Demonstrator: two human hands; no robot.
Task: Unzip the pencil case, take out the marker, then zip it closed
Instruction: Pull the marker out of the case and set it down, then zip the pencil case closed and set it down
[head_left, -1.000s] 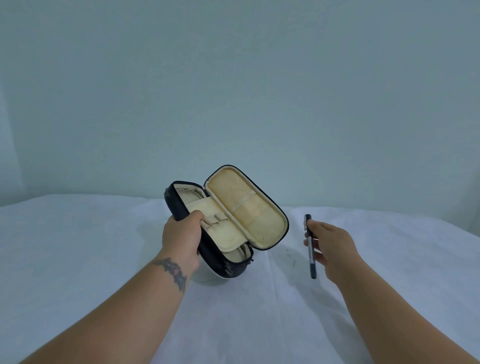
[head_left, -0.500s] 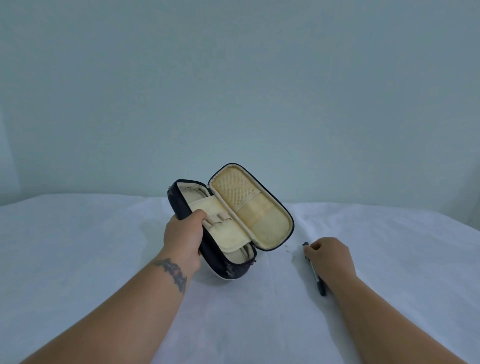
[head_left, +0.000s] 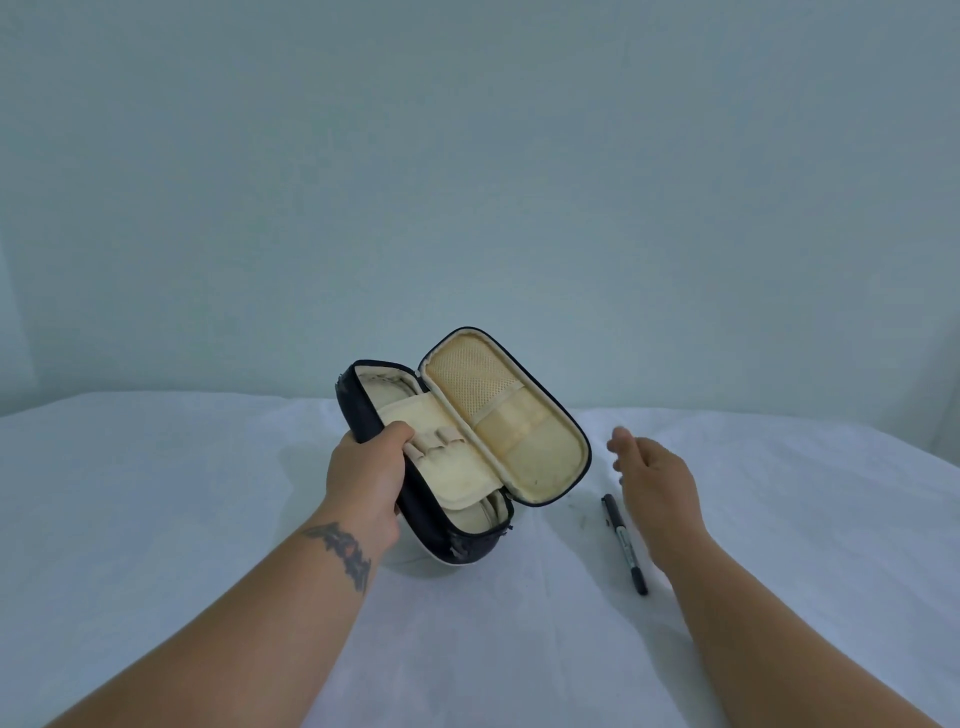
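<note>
Head view: left hand (head_left: 366, 480) grips the open case (head_left: 457, 457) by its dark shell, lifted off the white worktop (head_left: 156, 519). Right hand (head_left: 654, 478) is empty, fingers loose, beside the marker (head_left: 623, 543) lying flat on the cloth. Case looks semi-rigid and light; likely best steadied by the shell while the other hand folds the lid (head_left: 506, 421) over and finds the zipper pull.

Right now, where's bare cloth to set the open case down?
Wide bare white cloth left of the left hand, which holds the open black clamshell pencil case with cream lining. Also bare far right, beyond the open right hand. Crowded between case and hand: black marker lies there.
</note>
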